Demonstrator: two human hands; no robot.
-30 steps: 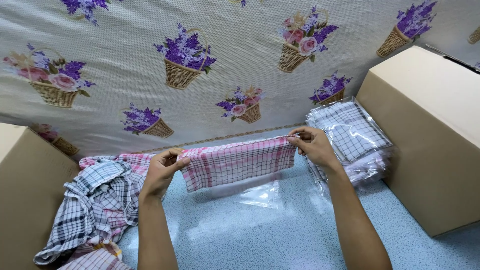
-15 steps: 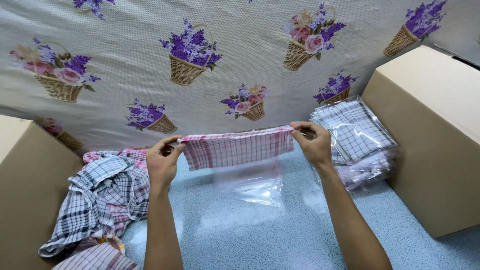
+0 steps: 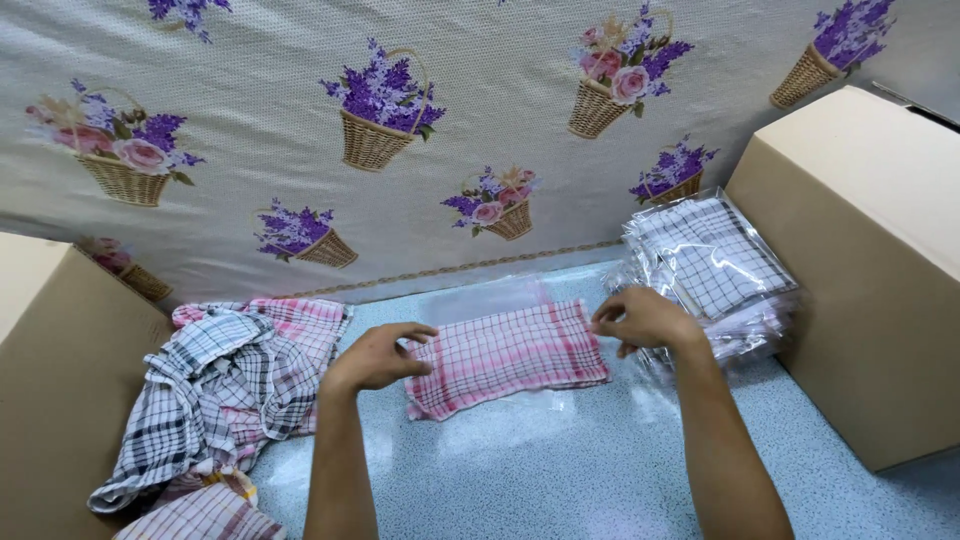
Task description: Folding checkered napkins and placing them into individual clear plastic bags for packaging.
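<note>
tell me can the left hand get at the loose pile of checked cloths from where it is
Probably yes: the left hand rests on the pink checked cloth, and the pile of checked cloths lies just beside it with nothing between.

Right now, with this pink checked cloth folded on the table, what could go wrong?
The folded pink checked cloth lies on a clear plastic bag, pinched at its ends by the left hand and right hand; the slick film could slide and loosen the fold. The stack of bagged cloths leans right beside the right hand, so a nudge might topple it. The loose cloth pile spreads close to the left hand and could snag.
</note>
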